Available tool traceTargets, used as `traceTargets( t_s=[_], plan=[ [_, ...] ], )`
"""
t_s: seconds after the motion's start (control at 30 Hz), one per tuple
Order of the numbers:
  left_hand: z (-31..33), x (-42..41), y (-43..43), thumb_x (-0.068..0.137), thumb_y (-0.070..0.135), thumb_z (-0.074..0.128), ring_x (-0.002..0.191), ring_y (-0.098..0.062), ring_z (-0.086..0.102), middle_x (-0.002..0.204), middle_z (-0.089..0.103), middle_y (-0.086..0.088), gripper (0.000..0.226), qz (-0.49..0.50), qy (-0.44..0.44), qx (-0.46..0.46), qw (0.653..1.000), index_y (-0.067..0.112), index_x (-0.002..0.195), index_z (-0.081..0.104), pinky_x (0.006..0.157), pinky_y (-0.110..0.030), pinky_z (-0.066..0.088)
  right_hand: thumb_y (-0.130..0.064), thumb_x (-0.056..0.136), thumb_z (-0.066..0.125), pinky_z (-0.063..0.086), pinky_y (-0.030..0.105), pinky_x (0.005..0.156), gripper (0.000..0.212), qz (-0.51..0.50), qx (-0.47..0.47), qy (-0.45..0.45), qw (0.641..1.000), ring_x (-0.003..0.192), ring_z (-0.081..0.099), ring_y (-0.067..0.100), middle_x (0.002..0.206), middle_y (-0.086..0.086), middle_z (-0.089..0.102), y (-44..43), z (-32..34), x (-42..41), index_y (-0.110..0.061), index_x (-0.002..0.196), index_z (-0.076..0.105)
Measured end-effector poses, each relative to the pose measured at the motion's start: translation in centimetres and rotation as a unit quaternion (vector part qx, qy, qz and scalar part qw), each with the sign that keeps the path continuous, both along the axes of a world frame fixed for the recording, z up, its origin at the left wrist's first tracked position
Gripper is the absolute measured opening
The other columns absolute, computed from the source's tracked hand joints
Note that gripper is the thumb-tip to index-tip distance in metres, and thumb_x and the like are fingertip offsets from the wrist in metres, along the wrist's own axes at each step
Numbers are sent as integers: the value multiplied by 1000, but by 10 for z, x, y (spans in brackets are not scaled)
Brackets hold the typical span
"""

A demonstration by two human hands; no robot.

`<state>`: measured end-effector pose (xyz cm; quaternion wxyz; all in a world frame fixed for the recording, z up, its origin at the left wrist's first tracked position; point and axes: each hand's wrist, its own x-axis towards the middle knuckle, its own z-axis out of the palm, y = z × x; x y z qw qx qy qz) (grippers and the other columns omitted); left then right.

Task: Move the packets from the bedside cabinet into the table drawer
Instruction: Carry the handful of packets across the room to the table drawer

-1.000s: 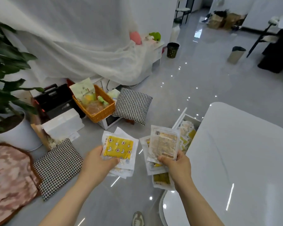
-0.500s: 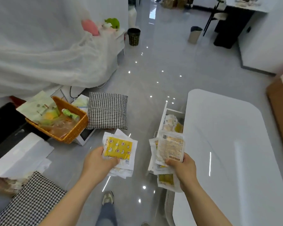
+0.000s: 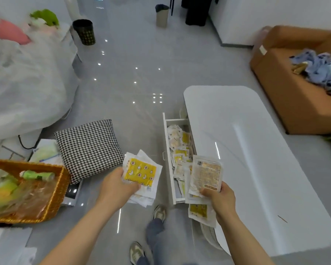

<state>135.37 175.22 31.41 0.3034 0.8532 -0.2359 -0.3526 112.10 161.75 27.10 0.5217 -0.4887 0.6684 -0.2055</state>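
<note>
My left hand grips a stack of white packets; the top one has a yellow panel with stars and moons. A second stack of packets is held in my right hand, its top one showing printed text, and it hangs over the near end of the open drawer. The white drawer is pulled out from the side of the white table and holds several similar packets. The left stack is above the floor, left of the drawer.
A houndstooth cushion and an orange wicker basket with bagged items lie on the floor at left. White draped fabric is beyond them. A brown sofa with clothes is at the right. My feet are on grey tile.
I have walked toward the table; the open drawer is now close under my right hand. Both hands still hold their packet stacks. The view has swung right, away from the plant.
</note>
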Motion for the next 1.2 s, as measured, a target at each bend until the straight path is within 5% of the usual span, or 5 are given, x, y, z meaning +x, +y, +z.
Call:
traceTargets(
  t_s=[0.17,0.47,0.57,0.8,1.2],
  plan=[
    [-16,30,-58,70,14,75,86,-18,62,92,65,3,34,-56,13,21,998,20,96,53,76,-35,53,3,74,70,52,35,78,28,-61,22,27,998,89,64,27,96,6,68,-32,-24,4,-15,95,63],
    [-44,62,-171,73,7,75,77,-3,55,88,58,10,43,-173,12,37,984,20,102,46,55,-17,39,3,76,65,43,21,59,24,-116,56,66,989,83,61,21,94,4,66,-96,-58,27,-14,94,63],
    [-56,68,-202,71,10,76,83,-13,59,87,57,11,43,-219,-4,54,974,19,102,48,57,-19,40,3,78,63,42,19,56,22,-127,62,85,986,81,59,19,92,3,64,-106,-62,29,-13,93,61],
    [-103,80,-283,64,21,76,88,-18,62,92,64,5,39,-343,9,129,930,18,98,57,70,-30,48,1,77,63,48,27,63,21,-189,97,110,971,84,61,22,92,3,65,-112,-75,34,-12,94,62],
    [-190,51,-404,73,12,74,84,-19,49,99,54,-4,47,-515,-30,215,829,12,110,44,51,-22,35,0,79,63,40,11,54,22,-321,134,106,931,76,60,5,83,-11,63,-115,-115,67,-18,92,63]
  ],
)
